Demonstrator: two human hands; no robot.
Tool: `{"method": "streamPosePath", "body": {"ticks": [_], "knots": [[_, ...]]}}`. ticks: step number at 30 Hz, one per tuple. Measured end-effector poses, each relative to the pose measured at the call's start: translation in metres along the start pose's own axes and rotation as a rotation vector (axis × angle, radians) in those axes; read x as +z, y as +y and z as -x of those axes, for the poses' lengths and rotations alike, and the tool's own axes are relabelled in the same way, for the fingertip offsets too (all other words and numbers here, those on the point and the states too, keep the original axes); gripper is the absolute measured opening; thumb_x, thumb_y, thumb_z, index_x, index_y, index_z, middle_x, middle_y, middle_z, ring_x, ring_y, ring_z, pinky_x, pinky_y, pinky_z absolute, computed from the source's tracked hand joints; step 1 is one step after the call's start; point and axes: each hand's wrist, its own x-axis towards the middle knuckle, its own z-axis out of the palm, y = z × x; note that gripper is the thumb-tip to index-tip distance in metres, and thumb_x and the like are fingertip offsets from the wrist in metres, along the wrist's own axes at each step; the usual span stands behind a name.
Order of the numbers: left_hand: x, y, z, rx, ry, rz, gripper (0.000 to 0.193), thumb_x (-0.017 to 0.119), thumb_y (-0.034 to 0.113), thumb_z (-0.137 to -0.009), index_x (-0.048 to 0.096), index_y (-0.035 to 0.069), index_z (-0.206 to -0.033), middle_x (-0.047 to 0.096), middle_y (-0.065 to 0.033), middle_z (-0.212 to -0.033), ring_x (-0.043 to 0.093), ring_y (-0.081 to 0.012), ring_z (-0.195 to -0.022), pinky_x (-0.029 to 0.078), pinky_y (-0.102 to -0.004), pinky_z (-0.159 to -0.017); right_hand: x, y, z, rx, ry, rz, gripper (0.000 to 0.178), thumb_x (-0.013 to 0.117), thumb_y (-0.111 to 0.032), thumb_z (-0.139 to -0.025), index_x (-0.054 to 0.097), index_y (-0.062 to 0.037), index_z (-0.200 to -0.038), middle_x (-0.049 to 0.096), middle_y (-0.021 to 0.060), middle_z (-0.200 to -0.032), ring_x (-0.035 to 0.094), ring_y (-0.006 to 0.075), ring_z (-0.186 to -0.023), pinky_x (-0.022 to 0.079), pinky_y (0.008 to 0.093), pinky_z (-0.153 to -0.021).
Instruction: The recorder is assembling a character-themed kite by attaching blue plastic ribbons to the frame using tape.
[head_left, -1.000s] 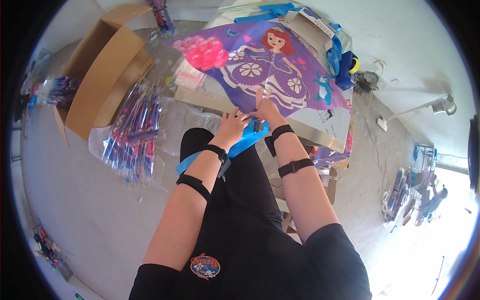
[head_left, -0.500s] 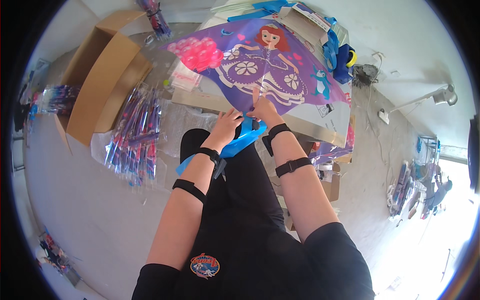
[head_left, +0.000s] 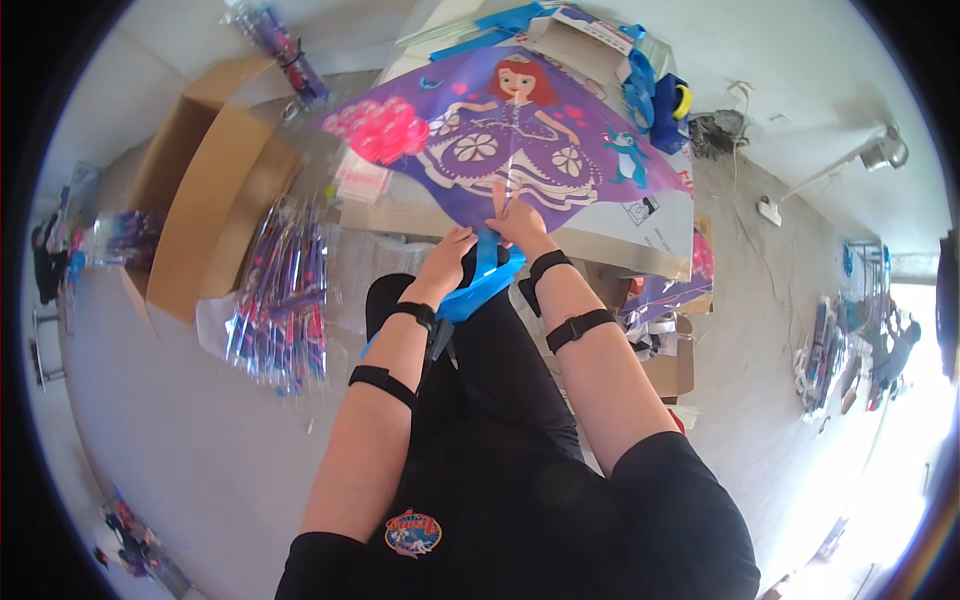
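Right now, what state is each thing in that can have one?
Kite: spread open, picture side up.
Blue strip: bent into a loop, below the kite.
Box: open, flaps out.
Packs: heaped, in clear plastic.
Right hand: closed at the kite's lower tip.
Left hand: fingers bent, grip unclear.

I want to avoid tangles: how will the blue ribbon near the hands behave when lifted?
The blue ribbon is likely floppy, since it curves and folds. It looks thin, so it is probably light. Its smooth sheen suggests it may be slippery.
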Motion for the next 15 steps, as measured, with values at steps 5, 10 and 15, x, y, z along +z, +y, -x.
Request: {"method": "streamPosePath", "body": {"ticks": [5,10,15], "knots": [[-0.003,0.006,-0.014,-0.022,0.102,0.157,0.046,0.041,-0.009,-0.078,0.058,0.003,-0.119,0.052,-0.0137,-0.132,0.049,-0.0319,-0.12,0.04,-0.0389,-0.101,-0.019,0.047,0.017,0.08,0.347,-0.263,0.024,0.065,-0.026,-0.082,0.06,-0.0029,-0.089,0.069,0.0129,-0.094,0.066,0.027,-0.092,0.053,0.0377,-0.076],[-0.005,-0.016,-0.026,0.146,0.221,-0.119,0.042,0.05,0.008,-0.088,0.047,0.005,-0.13,0.045,-0.0179,-0.137,0.043,-0.0374,-0.125,0.038,-0.0488,-0.101,-0.031,0.103,0.06,-0.087,0.587,0.047,0.04,0.057,-0.025,-0.086,0.051,-0.0058,-0.12,0.048,0.0139,-0.134,0.041,0.0308,-0.128,0.036,0.0411,-0.102],[0.002,-0.02,-0.04,0.036,0.151,-0.34,0.057,0.047,0.032,-0.094,0.03,0.01,-0.143,0.026,-0.0139,-0.15,0.024,-0.0353,-0.138,0.024,-0.0566,-0.107,-0.026,0.126,0.079,-0.091,0.494,0.256,0.06,0.053,-0.033,-0.089,0.035,-0.0099,-0.142,0.035,0.0095,-0.147,0.026,0.0299,-0.138,0.021,0.0443,-0.113]]}}
